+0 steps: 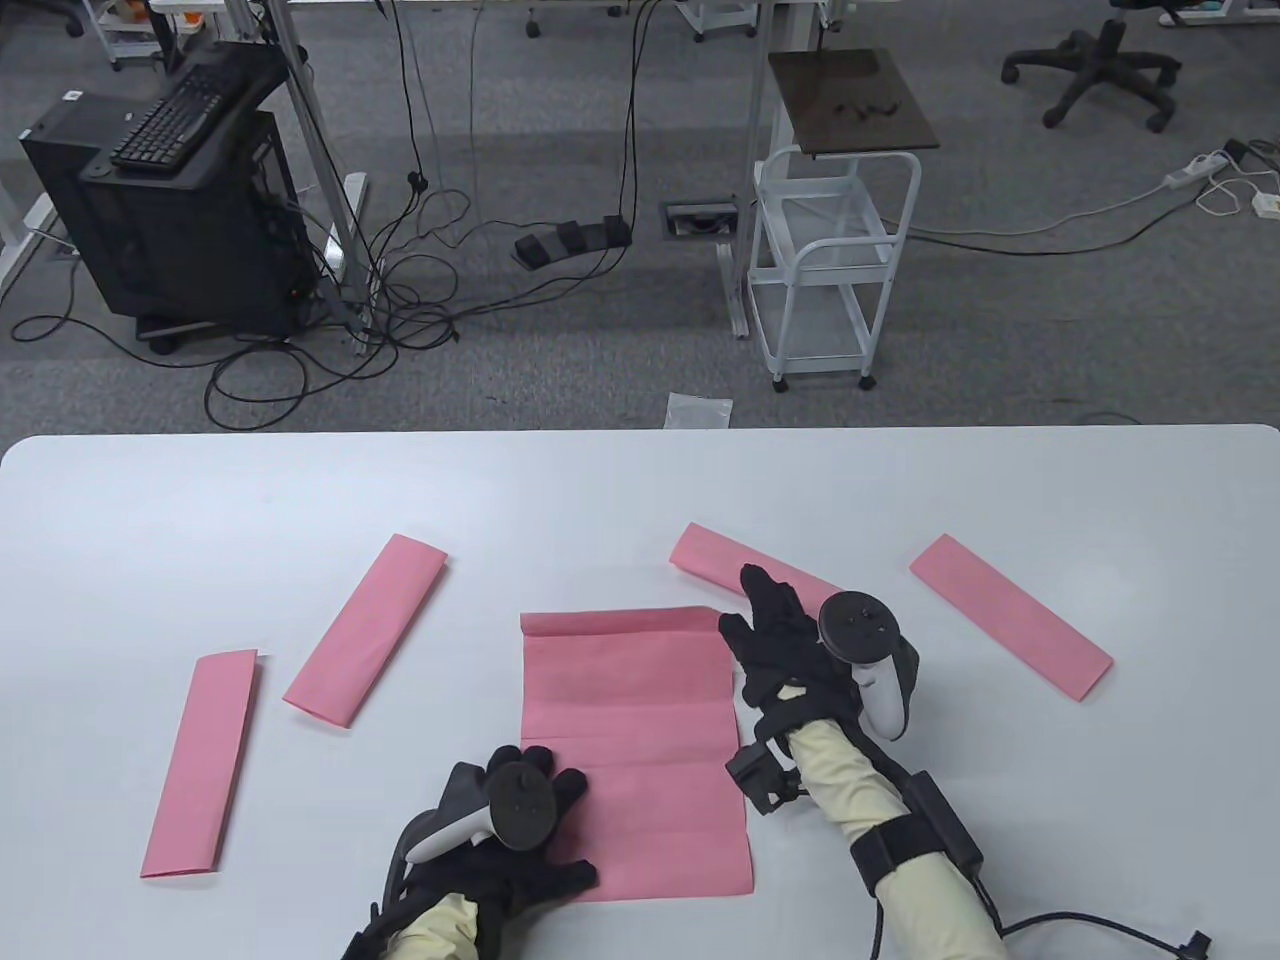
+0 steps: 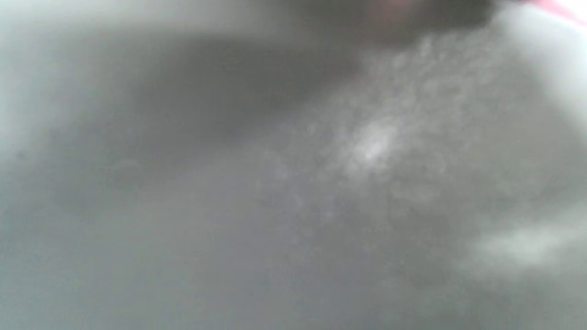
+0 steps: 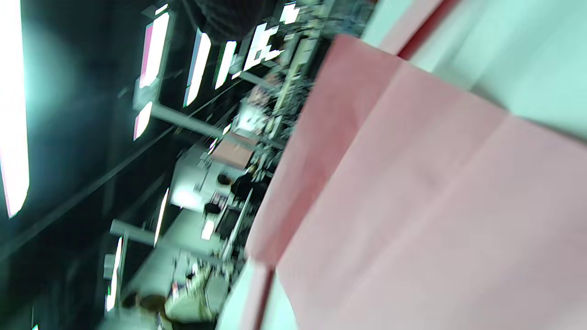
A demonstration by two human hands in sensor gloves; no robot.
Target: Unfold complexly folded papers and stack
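Pressing flat: left hand point(image 1: 505, 815) spread on near-left corner of the unfolded pink sheet point(image 1: 635, 750) | right hand point(image 1: 790, 640) spread at sheet's far-right edge, fingers extended | sheet laid open mid-desk point(image 1: 150, 500), far edge still curled | four folded pink strips point(image 1: 365, 630) point(image 1: 200, 765) point(image 1: 715, 558) point(image 1: 1010, 615) around it | left wrist view blurred.

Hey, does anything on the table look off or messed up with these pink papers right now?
Mostly fine. The opened pink sheet isn't fully flat: its far edge is still folded over in a narrow strip beside the right hand. The left hand rests on its near left corner. Nothing looks torn.
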